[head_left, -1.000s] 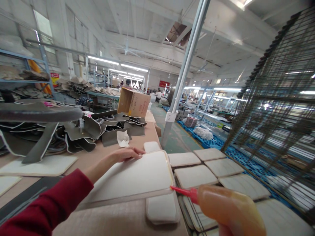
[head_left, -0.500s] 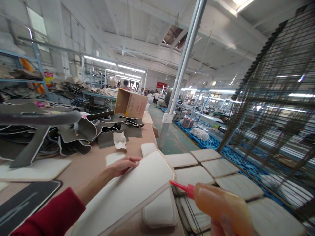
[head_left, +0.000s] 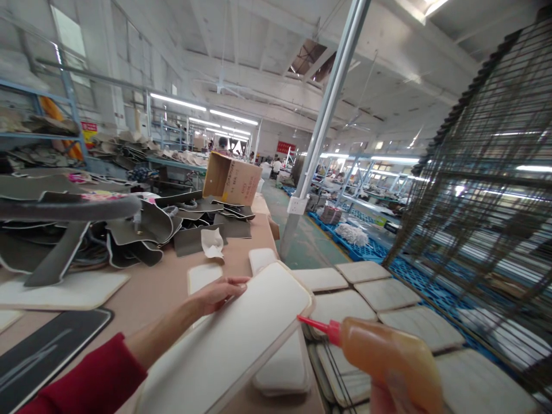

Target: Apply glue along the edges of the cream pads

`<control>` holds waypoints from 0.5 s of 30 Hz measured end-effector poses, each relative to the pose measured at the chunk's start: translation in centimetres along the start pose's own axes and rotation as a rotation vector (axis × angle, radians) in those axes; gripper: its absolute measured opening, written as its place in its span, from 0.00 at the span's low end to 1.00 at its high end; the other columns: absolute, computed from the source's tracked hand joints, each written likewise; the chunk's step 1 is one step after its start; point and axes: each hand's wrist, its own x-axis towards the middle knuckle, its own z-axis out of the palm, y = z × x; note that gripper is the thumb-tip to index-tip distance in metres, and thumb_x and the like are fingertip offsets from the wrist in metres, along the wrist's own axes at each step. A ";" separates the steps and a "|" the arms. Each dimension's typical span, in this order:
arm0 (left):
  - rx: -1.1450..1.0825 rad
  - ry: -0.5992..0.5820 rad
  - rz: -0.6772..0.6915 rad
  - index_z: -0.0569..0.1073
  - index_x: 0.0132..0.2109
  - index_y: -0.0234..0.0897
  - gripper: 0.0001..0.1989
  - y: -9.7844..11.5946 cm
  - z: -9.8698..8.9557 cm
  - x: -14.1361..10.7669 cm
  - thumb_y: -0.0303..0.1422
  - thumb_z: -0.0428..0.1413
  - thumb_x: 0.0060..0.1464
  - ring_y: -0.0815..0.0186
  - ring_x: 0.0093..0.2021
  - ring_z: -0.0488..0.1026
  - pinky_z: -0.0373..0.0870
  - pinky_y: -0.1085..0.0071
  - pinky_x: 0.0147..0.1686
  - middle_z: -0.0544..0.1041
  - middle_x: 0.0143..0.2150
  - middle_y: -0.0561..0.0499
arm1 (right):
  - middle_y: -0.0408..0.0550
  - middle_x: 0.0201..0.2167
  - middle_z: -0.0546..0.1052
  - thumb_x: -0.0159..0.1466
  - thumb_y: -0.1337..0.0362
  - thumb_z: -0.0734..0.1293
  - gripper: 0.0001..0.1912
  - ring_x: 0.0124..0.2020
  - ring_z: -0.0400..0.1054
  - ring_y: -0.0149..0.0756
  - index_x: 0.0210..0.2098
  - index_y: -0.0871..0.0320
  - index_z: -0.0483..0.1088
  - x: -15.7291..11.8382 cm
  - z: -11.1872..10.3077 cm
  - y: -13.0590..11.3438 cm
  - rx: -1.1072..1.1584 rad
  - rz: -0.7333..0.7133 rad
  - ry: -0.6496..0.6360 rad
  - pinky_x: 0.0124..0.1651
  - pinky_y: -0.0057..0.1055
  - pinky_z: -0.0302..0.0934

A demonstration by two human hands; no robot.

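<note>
My left hand (head_left: 222, 293) grips the far left edge of a white board (head_left: 233, 339) with rounded corners, thumb on its face. The board is tilted above the tan table. In my right hand (head_left: 383, 397), mostly below the frame's edge, is an amber glue bottle (head_left: 388, 353) with a red nozzle (head_left: 318, 326). The nozzle tip meets the board's right edge, near its far corner. Beneath the board another white panel (head_left: 282, 365) lies at the table's edge.
Stacked white panels (head_left: 388, 299) lie right of the table (head_left: 168, 287). Grey cut pieces (head_left: 138, 230) pile up at the left, near a cardboard box (head_left: 235, 181). A black panel (head_left: 52, 356) lies front left. A metal post (head_left: 319, 121) and a wire rack (head_left: 487, 149) rise beyond.
The nozzle tip now sits slightly farther from the board's far right corner, along the right edge. The board has shifted a little to the right; both hands keep their grip.
</note>
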 end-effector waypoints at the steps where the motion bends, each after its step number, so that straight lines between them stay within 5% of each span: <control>1: -0.010 0.011 -0.005 0.74 0.50 0.36 0.33 0.1 0.1 -0.1 0.37 0.67 0.33 0.64 0.35 0.75 0.70 0.74 0.32 0.80 0.35 0.49 | 0.40 0.35 0.74 0.43 0.68 0.77 0.25 0.33 0.68 0.33 0.40 0.56 0.71 0.0 0.1 0.0 0.014 0.002 -0.008 0.29 0.24 0.67; 6: -0.034 0.062 -0.041 0.73 0.51 0.36 0.33 0.2 0.1 -0.3 0.36 0.67 0.32 0.65 0.32 0.75 0.70 0.73 0.31 0.80 0.35 0.49 | 0.44 0.44 0.73 0.41 0.68 0.77 0.26 0.40 0.68 0.39 0.41 0.58 0.72 0.2 1.3 -1.1 0.052 -0.075 -0.137 0.31 0.26 0.68; 11: -0.037 0.074 -0.043 0.73 0.50 0.35 0.34 0.2 0.1 -0.3 0.36 0.68 0.30 0.64 0.33 0.75 0.69 0.73 0.30 0.80 0.33 0.49 | 0.48 0.44 0.73 0.42 0.67 0.76 0.28 0.41 0.68 0.44 0.43 0.58 0.71 0.1 1.7 -1.7 0.077 -0.005 -0.242 0.35 0.33 0.69; 15: -0.004 0.060 -0.043 0.75 0.46 0.33 0.33 0.5 0.3 -0.5 0.39 0.69 0.27 0.64 0.32 0.74 0.68 0.73 0.29 0.79 0.30 0.50 | 0.50 0.43 0.73 0.43 0.64 0.76 0.28 0.41 0.69 0.46 0.44 0.58 0.71 0.0 1.7 -1.5 0.062 0.040 -0.218 0.35 0.35 0.70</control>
